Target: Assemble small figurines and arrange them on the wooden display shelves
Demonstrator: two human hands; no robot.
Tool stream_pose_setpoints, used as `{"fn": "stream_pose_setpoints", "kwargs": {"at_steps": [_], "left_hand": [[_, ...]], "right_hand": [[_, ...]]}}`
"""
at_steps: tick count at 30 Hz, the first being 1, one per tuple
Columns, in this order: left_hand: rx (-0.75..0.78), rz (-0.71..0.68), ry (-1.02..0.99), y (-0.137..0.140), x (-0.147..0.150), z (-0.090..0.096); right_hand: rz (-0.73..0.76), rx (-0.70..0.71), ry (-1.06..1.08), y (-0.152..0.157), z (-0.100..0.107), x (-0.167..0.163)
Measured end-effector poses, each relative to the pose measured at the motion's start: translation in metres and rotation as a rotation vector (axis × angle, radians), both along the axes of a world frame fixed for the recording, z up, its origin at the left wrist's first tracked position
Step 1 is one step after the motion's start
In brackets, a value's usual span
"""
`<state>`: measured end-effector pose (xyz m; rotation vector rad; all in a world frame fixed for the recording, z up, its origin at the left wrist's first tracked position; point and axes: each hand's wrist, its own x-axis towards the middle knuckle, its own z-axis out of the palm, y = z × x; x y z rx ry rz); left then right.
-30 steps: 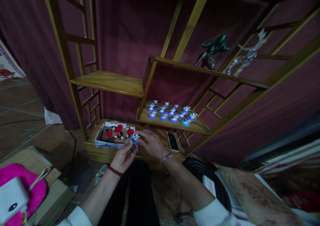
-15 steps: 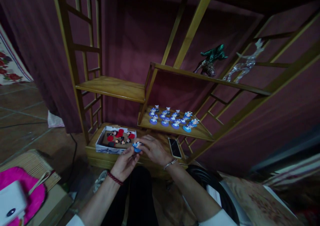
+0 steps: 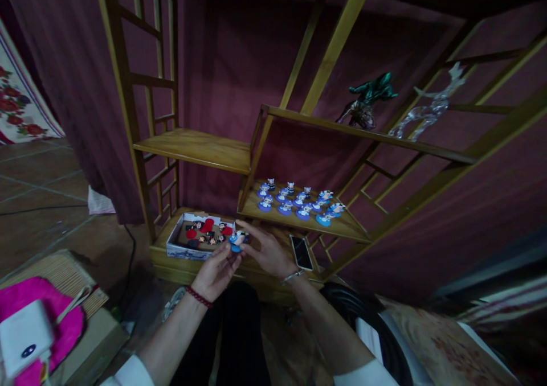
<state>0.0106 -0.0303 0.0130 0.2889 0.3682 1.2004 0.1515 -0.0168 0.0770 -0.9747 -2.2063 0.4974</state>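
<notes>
We hold up a small plastic-looking figurine in blue and white on a round blue base (image 3: 236, 241), just beside the right end of a shallow, open white cardboard box with a blue pattern (image 3: 188, 253). The fingers of our left hand (image 3: 219, 272), below a dark red beaded bracelet (image 3: 199, 296), are clamped on the base from the lower left; those of our right hand (image 3: 270, 254), with a silver-coloured bangle (image 3: 293, 276) at the wrist, close on the figurine from the right. Small dark figures with red round parts (image 3: 211, 238) lie in the box. Purple-based white figurines (image 3: 285, 206) stand in rows on the brown wooden shelf (image 3: 352, 227) beyond our hands, with blue-based ones (image 3: 325, 218) at the right. A black-screened rectangular phone (image 3: 301, 253) lies to the right of our right hand.
</notes>
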Motion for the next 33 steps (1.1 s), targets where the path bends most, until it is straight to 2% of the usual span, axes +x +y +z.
{"fn": "stream_pose_setpoints", "kwargs": {"at_steps": [6, 12, 23, 33], "left_hand": [[0.010, 0.005, -0.040, 0.002, 0.002, -0.001], [-0.002, 0.009, -0.028, 0.001, 0.003, 0.000], [-0.042, 0.017, -0.019, -0.004, 0.018, 0.010], [0.000, 0.015, -0.054, -0.012, 0.020, 0.021]], "right_hand": [[-0.032, -0.187, 0.192, 0.004, -0.013, 0.000], [-0.082, -0.267, 0.333, 0.002, -0.019, -0.003], [-0.127, -0.358, 0.498, -0.006, -0.015, 0.006], [-0.153, -0.332, 0.522, -0.013, -0.009, 0.007]]}}
